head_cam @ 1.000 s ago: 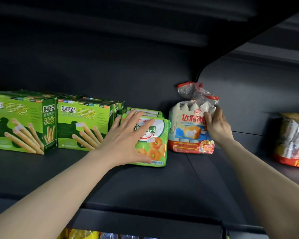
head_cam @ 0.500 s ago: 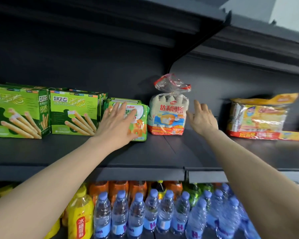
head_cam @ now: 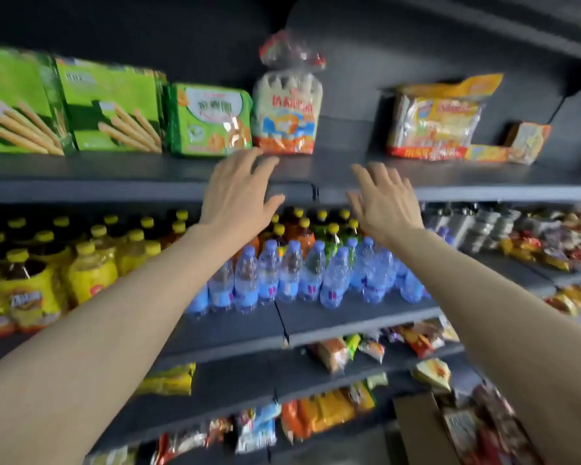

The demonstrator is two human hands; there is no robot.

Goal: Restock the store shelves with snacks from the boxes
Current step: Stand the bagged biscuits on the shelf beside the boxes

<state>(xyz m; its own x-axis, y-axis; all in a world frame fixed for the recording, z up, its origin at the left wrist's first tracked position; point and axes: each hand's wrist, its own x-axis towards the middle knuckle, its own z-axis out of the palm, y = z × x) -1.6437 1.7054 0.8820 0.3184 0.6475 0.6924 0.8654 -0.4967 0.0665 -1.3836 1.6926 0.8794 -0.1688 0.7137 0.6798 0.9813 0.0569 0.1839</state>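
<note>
On the dark top shelf (head_cam: 114, 177) a green cookie pack (head_cam: 210, 120) stands next to a white and orange bread bag (head_cam: 287, 109) with a twisted clear top. My left hand (head_cam: 237, 193) hovers in front of the shelf edge, just below the cookie pack, with fingers spread and nothing in it. My right hand (head_cam: 384, 199) is level with it to the right, also spread and empty, below the bare stretch of shelf beside the bread bag. A cardboard box (head_cam: 423, 431) with snack packs shows at the bottom right.
Two green biscuit-stick boxes (head_cam: 64, 105) fill the top shelf's left. A yellow snack bag (head_cam: 440, 119) lies in a display tray at the right. Water bottles (head_cam: 302, 273) and yellow-capped drinks (head_cam: 47, 266) crowd the shelf below. Lower shelves hold mixed snack packs (head_cam: 326, 411).
Both hands have let go of the cookie pack and bread bag and drawn back off the shelf. The view has pulled back and tilted down, showing the lower shelves and the box.
</note>
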